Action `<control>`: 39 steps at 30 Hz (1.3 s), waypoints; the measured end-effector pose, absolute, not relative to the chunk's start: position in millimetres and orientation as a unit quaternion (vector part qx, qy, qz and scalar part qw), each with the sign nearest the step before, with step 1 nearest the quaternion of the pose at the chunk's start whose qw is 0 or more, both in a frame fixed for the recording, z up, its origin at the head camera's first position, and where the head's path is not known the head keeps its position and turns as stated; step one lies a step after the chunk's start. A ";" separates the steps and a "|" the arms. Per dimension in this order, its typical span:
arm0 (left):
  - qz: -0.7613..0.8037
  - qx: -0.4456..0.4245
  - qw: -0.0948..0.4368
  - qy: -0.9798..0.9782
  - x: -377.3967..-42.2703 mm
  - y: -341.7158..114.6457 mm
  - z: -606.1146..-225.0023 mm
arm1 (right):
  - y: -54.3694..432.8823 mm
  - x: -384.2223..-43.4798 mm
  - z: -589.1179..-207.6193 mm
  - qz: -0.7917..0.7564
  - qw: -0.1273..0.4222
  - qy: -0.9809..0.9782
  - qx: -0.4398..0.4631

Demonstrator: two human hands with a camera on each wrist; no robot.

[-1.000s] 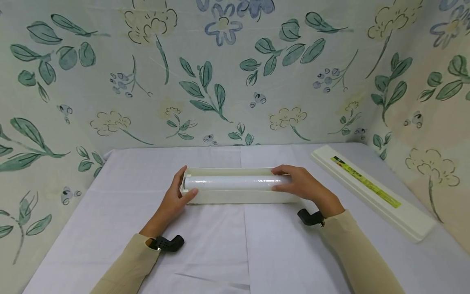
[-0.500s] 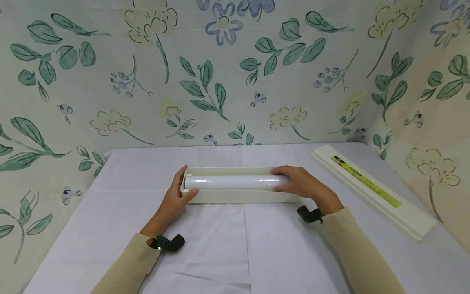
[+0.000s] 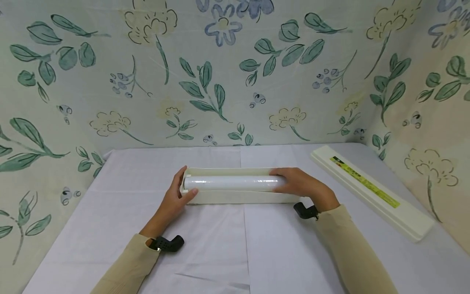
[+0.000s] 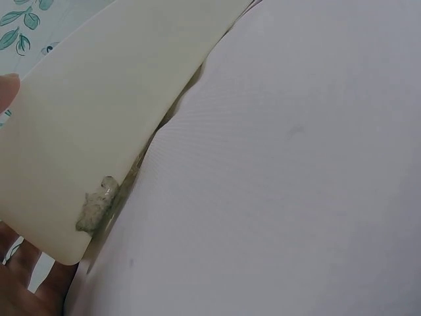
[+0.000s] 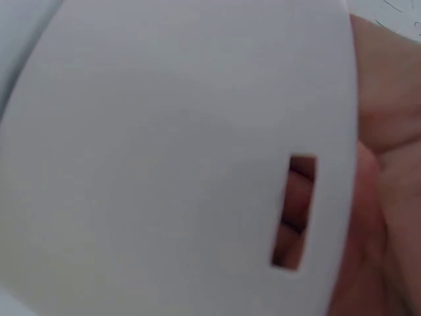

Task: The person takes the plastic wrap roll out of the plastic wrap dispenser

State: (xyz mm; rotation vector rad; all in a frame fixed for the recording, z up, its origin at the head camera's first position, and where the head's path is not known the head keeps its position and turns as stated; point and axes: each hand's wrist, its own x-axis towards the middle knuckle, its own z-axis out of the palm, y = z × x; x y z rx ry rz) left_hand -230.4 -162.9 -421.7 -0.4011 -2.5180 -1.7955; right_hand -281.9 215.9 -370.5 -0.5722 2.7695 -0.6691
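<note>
A long white box [image 3: 238, 198] lies lengthwise on the table, its top side uncovered. Inside it rests a shiny roll of cling film [image 3: 227, 182]. My left hand [image 3: 175, 195] grips the box's left end, thumb on the near wall and fingers round the end. In the left wrist view, the box wall [image 4: 99, 99] fills the upper left, with a greyish patch [image 4: 97, 207] near its corner. At the other end, my right hand [image 3: 301, 185] reaches over the box and grips the roll's right end. The right wrist view shows fingers [image 5: 297, 201] through a rectangular slot in the end wall.
A long white lid [image 3: 385, 212] with a yellow-green label [image 3: 365, 181] lies slanted on the right of the table. White cloth [image 3: 205, 245] covers the tabletop. Flower-patterned fabric [image 3: 227, 81] stands behind it and at both sides.
My right hand has shifted slightly to the left along the roll, its wrist drawing in too. The left hand, the box and the lid look unmoved.
</note>
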 end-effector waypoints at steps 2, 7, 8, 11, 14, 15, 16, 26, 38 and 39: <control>-0.575 -0.129 0.011 -0.808 -230.5 -163.2 -422.1 | 214.6 -282.3 -370.1 -0.226 0.120 0.947 -0.193; -0.577 -0.132 0.011 -0.806 -230.5 -163.4 -421.8 | 212.0 -282.8 -368.9 -0.222 0.127 0.950 -0.180; -0.577 -0.132 0.011 -0.806 -230.5 -163.4 -421.6 | 211.6 -283.0 -368.8 -0.222 0.129 0.950 -0.178; -0.575 -0.136 0.013 -0.807 -231.0 -163.1 -421.9 | 211.5 -283.2 -368.6 -0.219 0.132 0.951 -0.175; -0.572 -0.135 0.012 -0.809 -231.3 -163.1 -421.9 | 211.8 -283.0 -368.8 -0.217 0.126 0.951 -0.181; -0.572 -0.134 0.012 -0.809 -231.8 -163.6 -422.4 | 211.8 -282.8 -368.9 -0.218 0.124 0.950 -0.184; -0.573 -0.133 0.012 -0.809 -232.2 -164.1 -422.6 | 211.7 -282.5 -368.9 -0.220 0.121 0.949 -0.190; -0.576 -0.138 0.029 -0.805 -248.5 -173.3 -451.0 | 212.7 -279.2 -372.8 -0.242 0.094 0.943 -0.208; -0.572 -0.134 0.032 -0.809 -248.9 -172.9 -451.1 | 217.6 -279.1 -378.7 -0.254 0.061 0.940 -0.220; -0.572 -0.133 0.032 -0.809 -248.7 -172.8 -451.2 | 217.6 -279.0 -378.7 -0.254 0.060 0.940 -0.219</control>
